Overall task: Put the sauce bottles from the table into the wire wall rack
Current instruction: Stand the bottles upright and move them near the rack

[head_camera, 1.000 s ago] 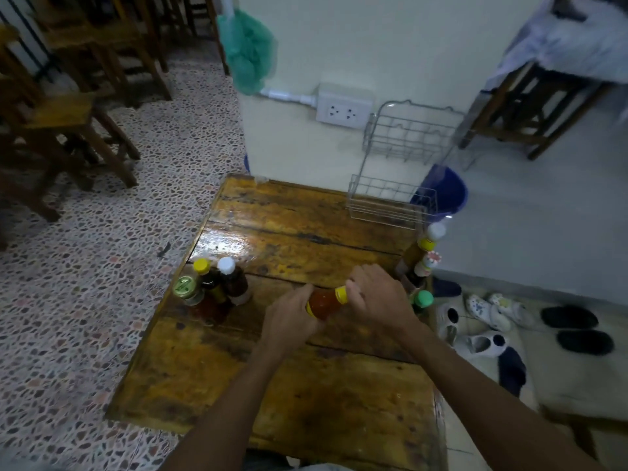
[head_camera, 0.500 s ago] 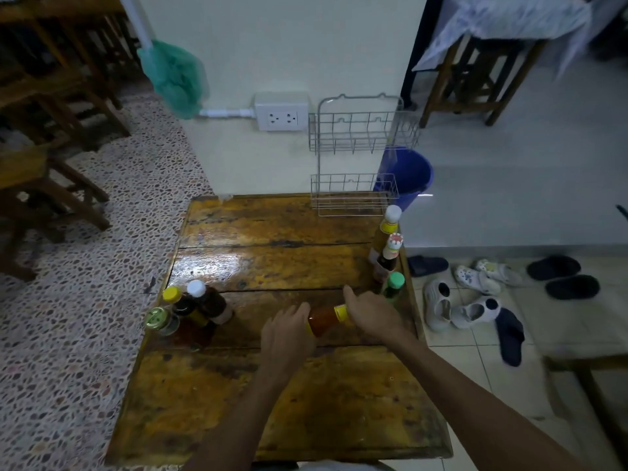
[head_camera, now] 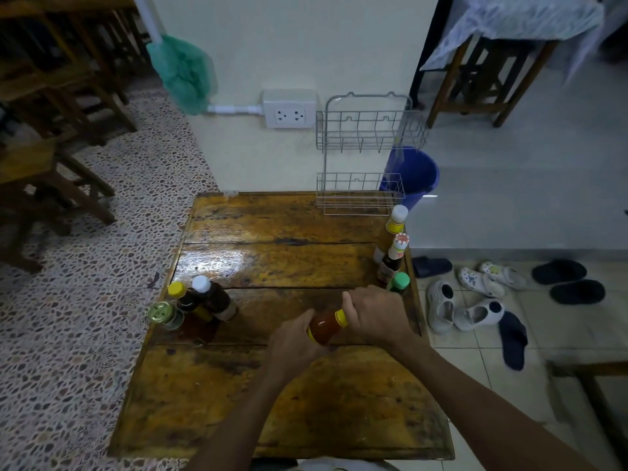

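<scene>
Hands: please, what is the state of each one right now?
Left hand: holds the body of the orange sauce bottle.
Right hand: grips the same bottle at its yellow cap.

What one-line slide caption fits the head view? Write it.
Both hands, left hand and right hand, grip an orange sauce bottle above the wooden table.

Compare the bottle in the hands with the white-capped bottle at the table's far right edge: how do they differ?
The orange sauce bottle has a yellow cap and is held tilted between the left hand and right hand; the tall white-capped bottle stands upright and untouched near the wire rack. The held one looks reddish-orange, the tall one paler amber with a yellow neck band. Neither is in the rack yet.
</scene>
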Demonstrator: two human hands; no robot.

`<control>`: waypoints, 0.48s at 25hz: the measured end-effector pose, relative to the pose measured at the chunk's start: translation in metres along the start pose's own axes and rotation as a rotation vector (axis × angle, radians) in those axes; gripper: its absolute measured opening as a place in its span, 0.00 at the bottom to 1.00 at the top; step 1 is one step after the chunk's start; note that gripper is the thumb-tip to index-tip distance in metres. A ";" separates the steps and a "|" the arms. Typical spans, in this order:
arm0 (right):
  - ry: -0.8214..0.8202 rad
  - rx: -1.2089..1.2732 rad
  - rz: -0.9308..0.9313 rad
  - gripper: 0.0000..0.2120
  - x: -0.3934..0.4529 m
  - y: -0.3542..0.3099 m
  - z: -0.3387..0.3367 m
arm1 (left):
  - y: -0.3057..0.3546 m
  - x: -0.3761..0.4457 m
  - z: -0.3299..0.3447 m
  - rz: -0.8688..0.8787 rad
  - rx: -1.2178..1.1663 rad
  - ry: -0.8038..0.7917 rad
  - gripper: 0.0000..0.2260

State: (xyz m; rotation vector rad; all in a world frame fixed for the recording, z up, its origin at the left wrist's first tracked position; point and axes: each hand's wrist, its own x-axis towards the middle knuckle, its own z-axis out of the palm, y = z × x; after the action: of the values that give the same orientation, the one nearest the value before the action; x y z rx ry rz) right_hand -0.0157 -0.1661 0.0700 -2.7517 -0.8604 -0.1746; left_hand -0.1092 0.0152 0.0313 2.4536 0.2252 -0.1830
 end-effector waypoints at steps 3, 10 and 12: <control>-0.379 -0.023 0.130 0.10 -0.002 0.000 0.009 | -0.001 -0.004 0.005 0.024 0.209 0.108 0.21; -0.021 0.114 0.110 0.26 0.008 -0.014 -0.001 | -0.004 0.008 0.003 -0.007 -0.072 0.068 0.16; 0.071 0.073 -0.119 0.21 0.009 -0.005 -0.007 | -0.005 0.015 -0.008 0.038 -0.131 0.014 0.18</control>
State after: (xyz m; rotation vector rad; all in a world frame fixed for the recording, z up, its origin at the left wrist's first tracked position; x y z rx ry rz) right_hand -0.0113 -0.1589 0.0791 -2.6114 -0.9915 -0.2560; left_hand -0.0948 0.0258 0.0321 2.3278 0.1904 -0.1298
